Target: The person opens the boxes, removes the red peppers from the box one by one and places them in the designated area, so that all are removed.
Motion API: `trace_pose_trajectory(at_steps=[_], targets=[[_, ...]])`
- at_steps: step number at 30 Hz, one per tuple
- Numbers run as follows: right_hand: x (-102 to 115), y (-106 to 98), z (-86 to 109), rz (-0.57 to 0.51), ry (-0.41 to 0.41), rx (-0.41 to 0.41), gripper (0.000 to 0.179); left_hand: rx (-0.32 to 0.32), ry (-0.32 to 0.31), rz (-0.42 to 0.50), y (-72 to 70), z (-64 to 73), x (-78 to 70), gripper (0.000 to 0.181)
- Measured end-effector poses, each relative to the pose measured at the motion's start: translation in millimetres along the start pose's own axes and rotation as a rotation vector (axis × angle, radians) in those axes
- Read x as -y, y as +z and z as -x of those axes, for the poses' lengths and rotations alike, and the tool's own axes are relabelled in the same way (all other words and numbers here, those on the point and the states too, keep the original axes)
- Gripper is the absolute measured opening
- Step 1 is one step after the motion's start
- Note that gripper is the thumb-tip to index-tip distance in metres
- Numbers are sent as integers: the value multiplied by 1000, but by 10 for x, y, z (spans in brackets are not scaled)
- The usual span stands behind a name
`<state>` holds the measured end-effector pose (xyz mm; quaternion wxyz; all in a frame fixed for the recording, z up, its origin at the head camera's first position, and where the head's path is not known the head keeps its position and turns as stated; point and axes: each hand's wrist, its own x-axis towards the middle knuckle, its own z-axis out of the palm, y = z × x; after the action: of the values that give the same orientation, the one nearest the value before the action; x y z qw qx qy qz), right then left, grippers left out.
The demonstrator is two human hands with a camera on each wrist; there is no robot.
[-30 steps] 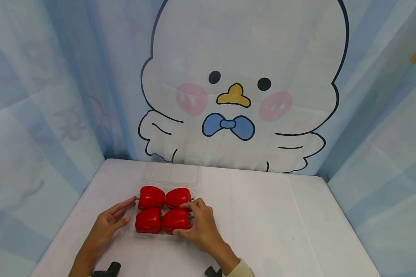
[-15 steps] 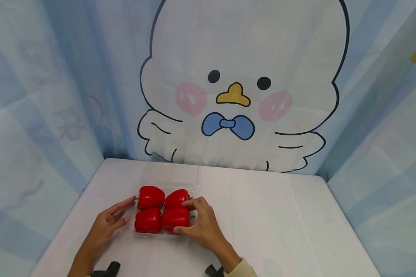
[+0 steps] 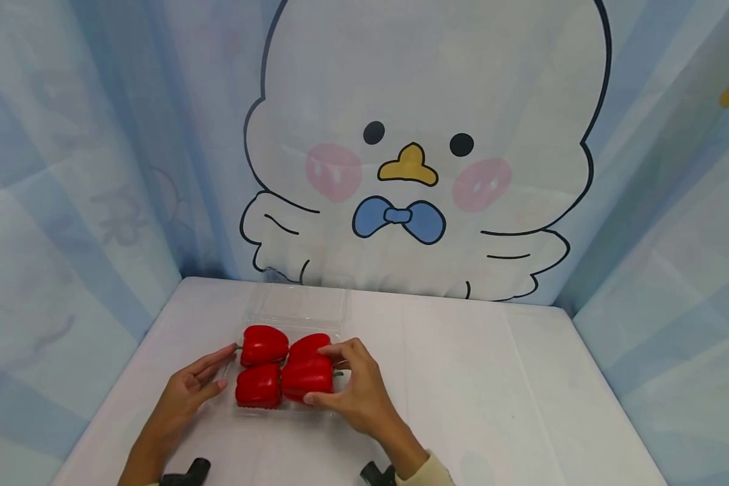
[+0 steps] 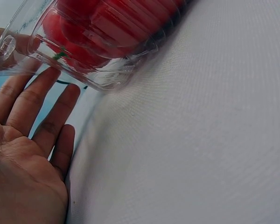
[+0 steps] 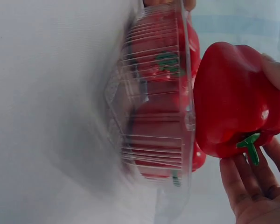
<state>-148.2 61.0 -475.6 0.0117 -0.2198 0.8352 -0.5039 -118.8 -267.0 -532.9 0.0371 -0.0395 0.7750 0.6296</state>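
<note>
My right hand [image 3: 364, 391] holds a red bell pepper [image 3: 306, 379] between thumb and fingers. In the right wrist view this pepper [image 5: 233, 98], with its green stem, is raised above the rim of a clear plastic clamshell box [image 5: 151, 126]. Three more red bell peppers sit in the box: one at back left [image 3: 264, 345], one at front left [image 3: 258, 387] and one at back right [image 3: 306, 345], partly covered by the held one. My left hand [image 3: 185, 398] is at the box's left side, fingers extended, with fingertips at its wall in the left wrist view.
The box's clear lid [image 3: 298, 304] lies folded back behind it on the white table [image 3: 462, 385]. A curtain [image 3: 413, 263] with a cartoon bird stands behind the table. Dark wrist mounts [image 3: 187, 474] show at the bottom edge.
My right hand has raised the front right bell pepper up out of its place, so it now overlaps the back right one. My left hand stays where it was.
</note>
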Motion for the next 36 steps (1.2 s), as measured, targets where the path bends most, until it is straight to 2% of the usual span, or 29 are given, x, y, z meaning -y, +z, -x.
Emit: trace_pose_trajectory(at_steps=[6,17,27,36], targets=[[55,-76,-11,1,-23,-30,68,-2,-17,-8,-3,-7,-5,70],[58,-261,-56,19,-16,-134,67,2,19,8,-1,3,7,69],[-72,-451,-115,29,-16,-218,67,8,17,39,-12,-9,33,68],[-207,-594,-131,41,33,-272,68,-3,-5,28,3,-12,23,69]])
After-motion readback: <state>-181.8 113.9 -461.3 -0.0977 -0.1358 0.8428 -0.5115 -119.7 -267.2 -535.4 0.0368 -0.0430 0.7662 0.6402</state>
